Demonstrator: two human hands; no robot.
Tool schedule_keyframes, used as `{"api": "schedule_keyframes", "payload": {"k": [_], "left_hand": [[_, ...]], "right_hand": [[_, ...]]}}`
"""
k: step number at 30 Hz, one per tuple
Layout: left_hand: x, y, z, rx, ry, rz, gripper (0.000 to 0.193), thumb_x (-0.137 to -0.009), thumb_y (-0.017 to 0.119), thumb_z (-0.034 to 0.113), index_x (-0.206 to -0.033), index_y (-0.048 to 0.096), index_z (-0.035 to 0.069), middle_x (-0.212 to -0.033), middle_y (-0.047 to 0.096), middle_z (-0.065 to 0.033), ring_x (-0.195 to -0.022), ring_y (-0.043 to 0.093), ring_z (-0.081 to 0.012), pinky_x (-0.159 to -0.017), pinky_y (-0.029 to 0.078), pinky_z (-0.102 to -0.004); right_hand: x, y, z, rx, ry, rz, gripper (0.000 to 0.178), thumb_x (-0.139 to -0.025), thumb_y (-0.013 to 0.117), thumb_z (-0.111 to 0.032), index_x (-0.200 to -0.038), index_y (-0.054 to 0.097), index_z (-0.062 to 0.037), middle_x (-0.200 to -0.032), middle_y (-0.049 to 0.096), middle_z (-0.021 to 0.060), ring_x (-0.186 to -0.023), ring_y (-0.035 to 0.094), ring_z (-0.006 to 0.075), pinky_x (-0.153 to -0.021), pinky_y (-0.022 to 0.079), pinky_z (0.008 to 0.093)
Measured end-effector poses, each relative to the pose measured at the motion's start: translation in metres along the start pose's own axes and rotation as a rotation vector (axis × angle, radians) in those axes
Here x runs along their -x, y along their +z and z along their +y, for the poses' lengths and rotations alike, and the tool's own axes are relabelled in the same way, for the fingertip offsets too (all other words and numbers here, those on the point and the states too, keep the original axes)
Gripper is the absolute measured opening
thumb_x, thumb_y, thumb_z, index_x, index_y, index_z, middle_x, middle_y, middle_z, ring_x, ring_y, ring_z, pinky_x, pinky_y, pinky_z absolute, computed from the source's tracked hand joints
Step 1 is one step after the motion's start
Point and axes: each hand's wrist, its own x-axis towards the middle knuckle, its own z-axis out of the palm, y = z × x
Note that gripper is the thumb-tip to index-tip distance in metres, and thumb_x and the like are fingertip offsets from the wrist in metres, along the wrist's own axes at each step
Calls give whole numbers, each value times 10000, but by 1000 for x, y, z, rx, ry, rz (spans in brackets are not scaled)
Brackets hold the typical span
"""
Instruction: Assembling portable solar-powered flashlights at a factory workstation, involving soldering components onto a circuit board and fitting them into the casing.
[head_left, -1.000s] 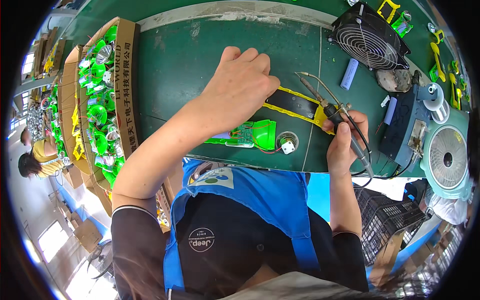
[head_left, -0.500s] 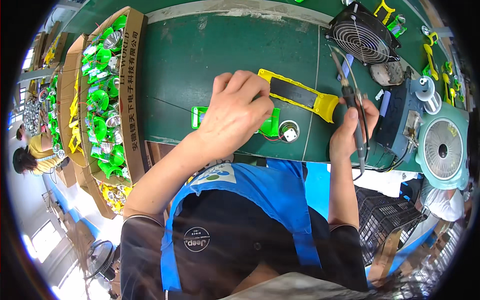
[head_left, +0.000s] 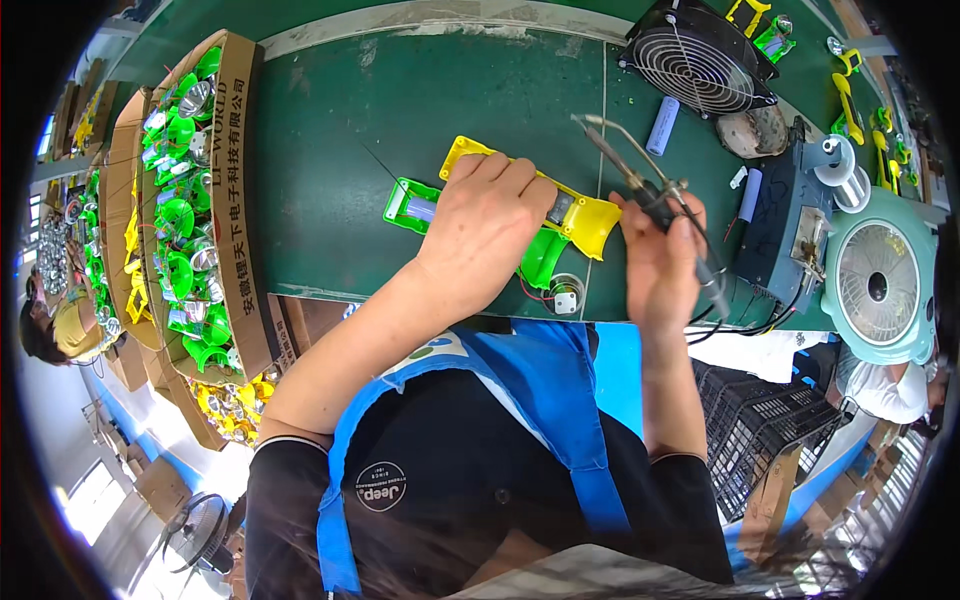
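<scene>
My left hand (head_left: 490, 225) is closed on the yellow plastic housing (head_left: 592, 222), its fingers curled over the middle. Beneath it lies a green flashlight housing (head_left: 545, 257), partly covered by the hand. A blue cylindrical battery cell (head_left: 420, 209) sits in the green housing's left end, where a thin dark wire sticks up. By its right end rests a round lamp head (head_left: 566, 297) with a white block and red wire. My right hand (head_left: 662, 265) holds a soldering iron (head_left: 650, 203), a curved metal tube running beside it, tip pointing up and left above the table.
A cardboard box (head_left: 240, 200) full of green lamp housings stands left. Rightward are a black metal fan (head_left: 695, 65), a loose blue cell (head_left: 663, 126), a blue soldering station (head_left: 785, 225), a solder spool (head_left: 852, 188) and a pale green fan (head_left: 878, 285). A black crate (head_left: 770, 430) stands below.
My left hand has taken hold of the yellow housing and brought it left, nearer the green one. The green housing has turned slightly. My right hand has tilted the soldering iron further left.
</scene>
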Motion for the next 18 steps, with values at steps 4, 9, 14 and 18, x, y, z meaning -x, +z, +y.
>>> {"api": "schedule_keyframes", "payload": {"k": [4,9,14,18], "left_hand": [[-11,-5,0,23,-7,-114,36,-776,599,86,-806,603,68,-788,569,-69,-800,549,-257,-760,411,-376],[-15,1,2,79,-101,-146,38,-814,599,105,-798,606,71,-773,577,-60,-799,556,-261,-758,415,-382],[-16,2,3,34,-106,-139,38,-798,606,94,-768,602,72,-756,576,-56,-784,554,-253,-759,411,-375],[-15,1,4,-8,-92,-125,31,-772,614,87,-749,593,86,-734,560,-46,-767,546,-238,-751,398,-359]], "right_hand": [[-19,-40,-41,191,273,-111,247,-875,578,-192,-985,507,18,-752,584,115,-701,573,183,-751,495,332],[-30,-40,-50,475,246,-131,186,-827,591,-136,-895,555,34,-739,620,102,-619,583,140,-657,456,258],[-34,-31,-55,621,305,-191,175,-830,619,-126,-879,566,33,-755,629,86,-630,605,122,-648,469,242],[-35,-29,-58,641,319,-224,125,-831,617,-75,-874,568,32,-756,620,72,-631,608,106,-621,473,222]]}}
